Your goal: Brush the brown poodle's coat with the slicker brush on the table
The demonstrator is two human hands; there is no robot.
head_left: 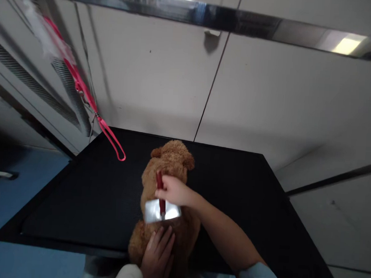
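Note:
A brown, curly-coated dog (165, 167) sits on a black table with its back to me and its head toward the wall. Wrapped round the dark red handle of a slicker brush (151, 212), my right hand (172, 190) is closed over the dog's back. The brush's shiny metal head lies against or just over the fur of the lower back; its bristles are hidden. Just below it, my left hand (158, 254) rests on the dog's rump, fingers stretched out and flat, holding nothing.
The black grooming table (96, 209) stands against a pale panelled wall (164, 75). A pink looped leash (110, 136) hangs over its left side, near grey ribbed hoses (70, 90). A chrome bar (211, 19) crosses above. A white rounded object (128, 277) shows at the bottom edge.

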